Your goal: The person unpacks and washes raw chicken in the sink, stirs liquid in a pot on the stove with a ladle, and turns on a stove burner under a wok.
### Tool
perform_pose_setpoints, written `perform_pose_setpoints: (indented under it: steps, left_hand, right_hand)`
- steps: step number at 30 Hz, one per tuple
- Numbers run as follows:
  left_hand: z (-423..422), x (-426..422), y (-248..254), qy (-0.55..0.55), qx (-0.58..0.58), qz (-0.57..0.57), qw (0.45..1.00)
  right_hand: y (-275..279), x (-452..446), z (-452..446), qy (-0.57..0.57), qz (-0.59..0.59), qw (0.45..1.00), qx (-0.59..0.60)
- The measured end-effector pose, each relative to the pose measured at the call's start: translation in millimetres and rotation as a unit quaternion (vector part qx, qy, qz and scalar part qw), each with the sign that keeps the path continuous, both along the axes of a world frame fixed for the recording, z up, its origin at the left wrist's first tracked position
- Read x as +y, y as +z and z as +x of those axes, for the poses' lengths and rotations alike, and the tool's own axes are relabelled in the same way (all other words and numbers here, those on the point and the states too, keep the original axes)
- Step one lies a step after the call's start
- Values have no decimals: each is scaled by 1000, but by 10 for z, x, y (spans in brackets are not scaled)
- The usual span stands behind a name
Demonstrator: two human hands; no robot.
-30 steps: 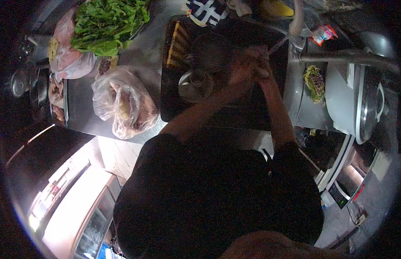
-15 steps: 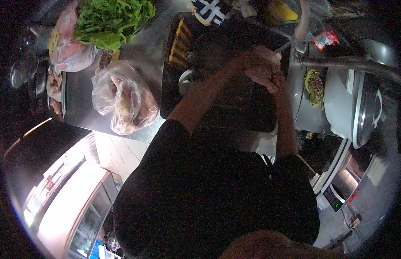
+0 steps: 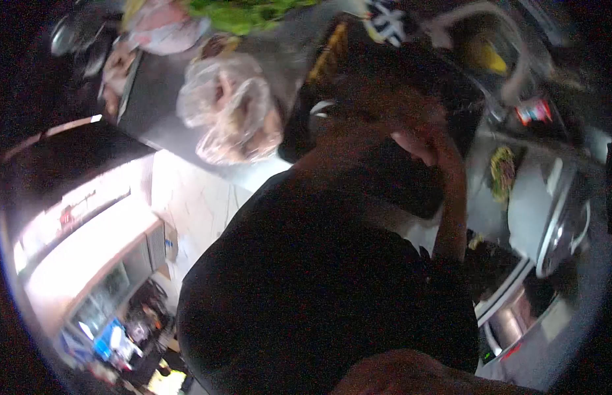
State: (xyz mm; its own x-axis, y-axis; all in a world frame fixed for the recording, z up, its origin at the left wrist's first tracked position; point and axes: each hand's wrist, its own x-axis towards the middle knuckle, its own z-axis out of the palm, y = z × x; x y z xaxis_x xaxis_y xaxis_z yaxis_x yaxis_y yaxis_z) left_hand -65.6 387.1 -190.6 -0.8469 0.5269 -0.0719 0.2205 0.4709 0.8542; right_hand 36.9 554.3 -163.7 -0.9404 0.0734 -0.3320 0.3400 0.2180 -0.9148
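Note:
Both hands are close together over the dark sink (image 3: 385,181), in deep shadow and smeared by motion. My left hand (image 3: 406,108) reaches in from the left, its fingers hard to make out. Beside it, my right hand (image 3: 419,145) is bent inward at the wrist and seems to touch or overlap it. Whether either holds anything is not visible. A white curved rim (image 3: 323,107), perhaps of a bowl, shows in the sink to the left of the hands. The curved tap (image 3: 516,82) stands beyond the sink's right side.
Left of the sink lies a clear plastic bag (image 3: 233,108) with pale contents, below leafy greens (image 3: 253,14). A yellow slatted rack (image 3: 329,52) leans at the sink's left wall. To the right are a greenish bundle (image 3: 501,172) and a white lidded appliance (image 3: 533,207).
The whole view has turned and shifted, so the counter items sit further right. The hands remain together over the sink and look lower and more blurred.

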Motion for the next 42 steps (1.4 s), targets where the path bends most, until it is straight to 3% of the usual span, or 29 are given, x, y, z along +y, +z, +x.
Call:
perform_pose_setpoints:
  steps: [4, 8, 22, 32, 37, 39, 40, 42]
  left_hand:
    - [49, -17, 6, 10, -7, -27, 1000]
    - [41, -146, 67, 9, -19, -44, 999]
    - [486, -1226, 170, 32, -40, -120, 991]
    - [1079, -1204, 1040, -20, 41, -23, 999]
    - [1124, -1326, 1458, -68, 60, 49, 995]
    - [1068, -1460, 1655, -76, 60, 85, 992]
    - [1020, -1546, 1756, -77, 61, 105, 990]
    - [874, -1752, 1975, -64, 51, 157, 984]
  right_hand:
    - [96, -442, 73, 49, 214, 972, 88]
    - [155, -768, 186, 78, 323, 934, 130]
    - [385, -1144, 495, 120, 399, 895, 161]
    - [700, -1310, 900, 150, 411, 888, 138]
    - [1326, -1411, 860, 107, 280, 953, -37]
    - [1817, -1496, 792, -7, 30, 990, -139]
    - [2012, -1498, 760, -71, -100, 977, -177]
    - [1747, -1098, 798, -39, -350, 931, -95]
